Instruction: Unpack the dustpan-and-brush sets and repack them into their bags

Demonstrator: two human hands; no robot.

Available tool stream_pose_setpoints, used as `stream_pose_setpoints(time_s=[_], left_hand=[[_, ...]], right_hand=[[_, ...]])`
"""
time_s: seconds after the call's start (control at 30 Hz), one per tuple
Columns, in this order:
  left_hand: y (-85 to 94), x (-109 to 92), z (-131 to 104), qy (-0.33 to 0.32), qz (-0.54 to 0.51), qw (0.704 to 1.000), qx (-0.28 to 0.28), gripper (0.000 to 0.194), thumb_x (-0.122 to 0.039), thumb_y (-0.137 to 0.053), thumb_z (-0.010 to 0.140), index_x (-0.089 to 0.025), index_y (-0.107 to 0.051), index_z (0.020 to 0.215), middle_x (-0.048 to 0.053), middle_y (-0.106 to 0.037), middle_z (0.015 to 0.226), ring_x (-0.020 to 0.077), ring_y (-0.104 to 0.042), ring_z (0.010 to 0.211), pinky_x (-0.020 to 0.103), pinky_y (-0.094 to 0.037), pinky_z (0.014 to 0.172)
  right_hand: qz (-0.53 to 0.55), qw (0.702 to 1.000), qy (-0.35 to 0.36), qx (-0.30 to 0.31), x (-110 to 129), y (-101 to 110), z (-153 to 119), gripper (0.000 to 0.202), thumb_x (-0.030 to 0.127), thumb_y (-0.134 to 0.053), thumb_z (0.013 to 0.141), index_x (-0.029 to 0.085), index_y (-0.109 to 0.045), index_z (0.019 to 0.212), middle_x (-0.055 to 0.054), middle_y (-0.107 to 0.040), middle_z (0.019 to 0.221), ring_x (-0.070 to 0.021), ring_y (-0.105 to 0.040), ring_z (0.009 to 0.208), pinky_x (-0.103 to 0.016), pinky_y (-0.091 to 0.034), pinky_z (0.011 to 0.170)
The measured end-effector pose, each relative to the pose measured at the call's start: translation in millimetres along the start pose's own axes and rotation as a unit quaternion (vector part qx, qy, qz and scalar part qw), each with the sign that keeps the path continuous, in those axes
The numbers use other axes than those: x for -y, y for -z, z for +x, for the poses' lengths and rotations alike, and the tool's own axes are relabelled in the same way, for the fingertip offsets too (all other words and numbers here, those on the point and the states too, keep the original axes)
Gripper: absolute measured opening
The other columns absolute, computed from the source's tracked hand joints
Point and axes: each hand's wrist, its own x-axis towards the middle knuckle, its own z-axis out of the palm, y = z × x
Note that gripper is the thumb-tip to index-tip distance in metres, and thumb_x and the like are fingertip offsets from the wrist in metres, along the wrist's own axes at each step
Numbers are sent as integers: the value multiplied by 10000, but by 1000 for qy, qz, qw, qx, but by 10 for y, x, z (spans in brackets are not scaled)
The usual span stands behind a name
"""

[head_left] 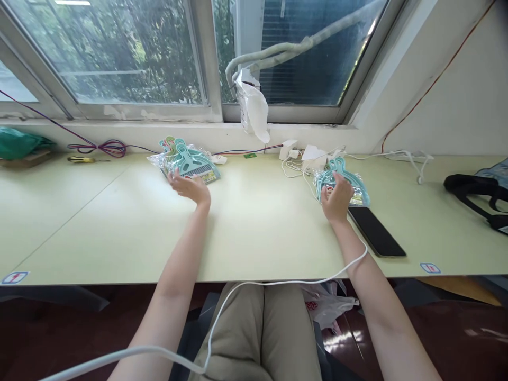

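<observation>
A pile of clear bags (189,161) holding teal, fan-shaped plastic pieces with looped handles and printed cards lies at the back left of the table. Pink and green loops show behind the teal ones. My left hand (190,188) is at the front edge of this pile, fingers apart and loosely bent; I cannot tell how firmly they touch it. A second pile of teal packs (357,188) lies to the right. Over its front is my right hand (338,197), thumb and forefinger bent round a teal pack below its looped handle. The other fingertips are hidden.
A black phone (377,231) lies beside my right forearm. White adapters and cables (291,151) sit along the wall. A white cable (278,283) crosses my lap and right forearm. Farther out are a screwdriver (81,159), a green bag (21,143) and a black strap (472,185).
</observation>
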Motion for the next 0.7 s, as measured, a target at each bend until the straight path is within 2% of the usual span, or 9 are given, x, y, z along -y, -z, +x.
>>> stream_pose_setpoints(time_s=[0.07,0.1,0.17,0.33,0.43,0.5,0.6,0.7], left_hand=[[100,172,200,95,37,990,-97,312,-222,-359,975,-164,-403,1278,220,-490,1309,324,-478,1269,521,-409,992],[133,252,279,128,54,983,-120,302,-259,-407,967,-156,-423,1251,226,-493,1316,335,-470,1278,535,-384,1014],[170,380,392,155,76,978,-118,285,-324,-471,947,-160,-466,1179,222,-522,1309,358,-447,1299,537,-355,1028],[162,518,515,160,71,983,-59,291,-382,-460,944,-166,-471,1139,227,-596,1276,369,-489,1283,538,-315,1030],[134,543,561,160,66,985,-26,272,-389,-442,946,-170,-490,1098,220,-656,1187,366,-566,1218,533,-319,1032],[108,540,573,153,65,986,-18,286,-377,-471,931,-169,-478,1125,218,-671,1151,356,-608,1170,519,-347,1022],[62,496,536,129,59,989,-38,385,-357,-497,916,-151,-416,1231,213,-678,1124,343,-652,1100,486,-413,977],[24,420,455,78,58,993,-65,463,-305,-487,919,-127,-354,1325,195,-685,1114,329,-668,1068,451,-463,934]], right_hand=[[7,1000,24,0,-35,-50,-3,522,289,-384,929,122,-379,1423,-164,-504,1418,-282,-441,1310,-487,-307,1114],[10,999,31,3,-50,-67,-5,513,281,-387,926,121,-397,1413,-163,-523,1398,-286,-459,1288,-487,-321,1100],[13,999,37,16,-65,-84,-7,497,262,-379,925,124,-421,1400,-162,-550,1364,-291,-478,1261,-489,-343,1074],[27,995,76,59,38,-109,-23,427,182,-344,919,145,-530,1301,-142,-621,1255,-283,-528,1199,-457,-373,1029],[34,990,119,73,224,-160,-52,403,150,-358,911,168,-582,1245,-120,-669,1155,-276,-560,1133,-440,-381,1005],[30,984,151,87,360,-190,-74,407,133,-366,911,194,-592,1243,-107,-674,1168,-267,-569,1123,-438,-361,1019],[16,994,102,37,466,-190,-95,379,149,-361,933,205,-595,1226,-100,-662,1221,-262,-561,1143,-439,-335,1027],[-1,1000,15,-7,383,-147,-92,361,178,-353,940,183,-596,1206,-118,-653,1226,-274,-560,1134,-425,-356,972]])
